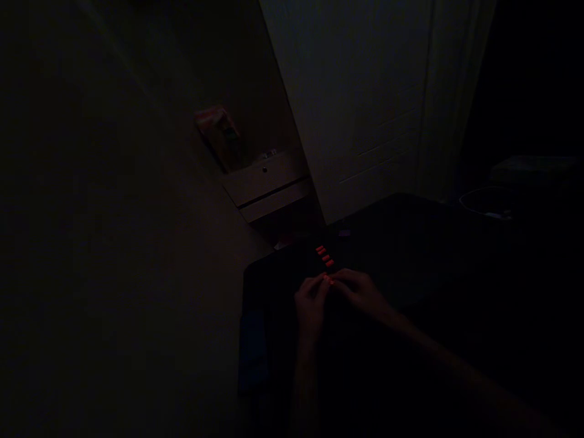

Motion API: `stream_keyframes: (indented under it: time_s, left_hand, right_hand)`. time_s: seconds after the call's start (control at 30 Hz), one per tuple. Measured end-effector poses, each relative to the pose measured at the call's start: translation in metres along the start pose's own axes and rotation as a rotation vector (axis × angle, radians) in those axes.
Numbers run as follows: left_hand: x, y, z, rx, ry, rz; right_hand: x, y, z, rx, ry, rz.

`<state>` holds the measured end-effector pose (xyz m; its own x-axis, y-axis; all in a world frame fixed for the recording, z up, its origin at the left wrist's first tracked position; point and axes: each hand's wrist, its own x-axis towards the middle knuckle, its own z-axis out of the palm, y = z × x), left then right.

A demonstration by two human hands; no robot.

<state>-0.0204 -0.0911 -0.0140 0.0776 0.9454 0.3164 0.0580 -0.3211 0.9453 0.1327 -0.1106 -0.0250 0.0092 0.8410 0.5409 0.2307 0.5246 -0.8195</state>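
Observation:
In very dim light, my left hand (310,303) is closed in a pinch at the middle of the dark table. My right hand (360,292) meets it from the right, its fingertips pinched too. Between the two sets of fingertips shows a small bright red piece (328,278), mostly covered by the fingers; its kind is too dark to make out. Just beyond the hands, several short red pieces (325,258) lie in a slanting row on the table.
The dark table (392,237) carries a small purplish object (344,233) near its far edge and a blue flat object (253,353) at the left. A white cable (483,191) lies at the right. Behind stand a drawer unit (269,179) and a pale door-like panel (360,103).

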Motion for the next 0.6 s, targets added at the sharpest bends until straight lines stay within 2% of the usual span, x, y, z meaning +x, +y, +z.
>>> stream_keyframes:
  time_s: [0.27, 0.43, 0.6]
  left_hand:
    - [-0.0015, -0.0015, 0.001, -0.179, 0.058, -0.122]
    - [-0.0024, 0.0004, -0.0004, -0.139, 0.061, -0.101]
    - [-0.0021, -0.0006, -0.0011, -0.064, 0.001, -0.017]
  right_hand:
    - [-0.0023, -0.0061, -0.0022, 0.041, 0.001, 0.083]
    - [-0.001, -0.0042, -0.0012, 0.062, 0.019, 0.12]
    - [0.001, -0.0028, -0.0018, 0.036, -0.001, 0.099]
